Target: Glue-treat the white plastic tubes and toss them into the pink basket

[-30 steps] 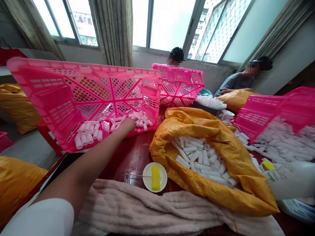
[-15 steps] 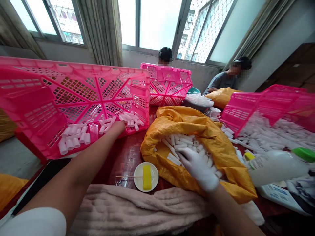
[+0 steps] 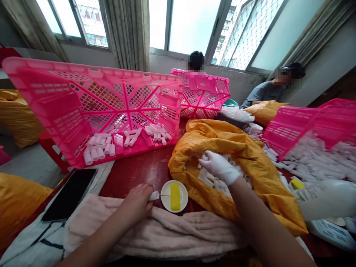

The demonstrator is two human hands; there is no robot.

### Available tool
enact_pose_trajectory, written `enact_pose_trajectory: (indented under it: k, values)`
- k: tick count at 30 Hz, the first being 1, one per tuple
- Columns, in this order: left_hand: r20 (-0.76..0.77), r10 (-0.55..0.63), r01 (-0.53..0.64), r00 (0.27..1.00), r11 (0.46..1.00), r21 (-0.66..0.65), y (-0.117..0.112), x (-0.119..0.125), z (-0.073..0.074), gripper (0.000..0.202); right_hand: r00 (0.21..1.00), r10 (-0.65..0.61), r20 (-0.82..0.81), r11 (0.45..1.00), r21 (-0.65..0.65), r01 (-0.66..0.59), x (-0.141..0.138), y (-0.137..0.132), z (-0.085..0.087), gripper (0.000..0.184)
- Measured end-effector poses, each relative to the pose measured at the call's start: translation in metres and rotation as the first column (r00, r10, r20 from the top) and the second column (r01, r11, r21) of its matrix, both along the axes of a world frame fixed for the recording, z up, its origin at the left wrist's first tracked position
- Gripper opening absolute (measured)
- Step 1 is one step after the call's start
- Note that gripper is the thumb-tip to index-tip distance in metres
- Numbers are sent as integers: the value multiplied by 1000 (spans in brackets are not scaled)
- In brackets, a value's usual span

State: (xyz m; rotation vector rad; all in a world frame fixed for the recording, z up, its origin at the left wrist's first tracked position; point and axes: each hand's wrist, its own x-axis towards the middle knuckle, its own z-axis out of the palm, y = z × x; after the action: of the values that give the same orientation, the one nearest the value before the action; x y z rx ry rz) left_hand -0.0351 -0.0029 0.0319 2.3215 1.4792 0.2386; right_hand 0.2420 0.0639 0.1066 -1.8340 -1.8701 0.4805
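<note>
My left hand [image 3: 137,203] rests on the pink towel [image 3: 178,233] with its fingers closed on a small white tube [image 3: 154,195], beside a white dish [image 3: 167,202] that carries a yellow sponge [image 3: 175,196]. My right hand [image 3: 218,167], in a white glove, reaches into the yellow sack [image 3: 250,174] and lies among the white tubes [image 3: 211,180] there, fingers curled. I cannot see what those fingers grip. A tilted pink crate [image 3: 91,107] at the left has several white tubes along its lower edge.
A black phone [image 3: 69,193] lies at the left on cloth. Two more pink crates [image 3: 203,94] [image 3: 308,126] stand behind and to the right, the right one full of white tubes. A white bottle [image 3: 325,200] lies at the right. Two people sit by the windows.
My left hand has drawn back from the pink crate to the towel and now holds a white tube. My gloved right hand has entered and moved deeper into the yellow sack.
</note>
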Motion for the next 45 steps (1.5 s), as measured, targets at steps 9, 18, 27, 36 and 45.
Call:
enact_pose_trajectory:
  k: [9, 18, 27, 36, 45]
  values:
    - [-45, 112, -111, 993, 994, 14, 6, 15, -26, 19, 904, 197, -379, 979, 128, -159, -47, -58, -84, 18]
    - [-67, 95, -94, 993, 995, 18, 8, 18, -27, 19, 793, 585, 168, 775, 172, -609, -35, -67, -83, 22]
    - [-64, 69, -66, 996, 997, 46, 7, 17, -28, 19, 777, 575, 257, 753, 205, -625, -33, -84, -83, 23]
    - [-75, 100, -99, 992, 995, 21, 8, 17, -29, 21, 720, 515, 465, 772, 114, -625, -35, -84, -85, 16]
    - [-110, 107, -111, 988, 993, -29, 10, 19, -22, 23, 535, 756, 378, 520, 149, -841, -41, -99, -76, 18]
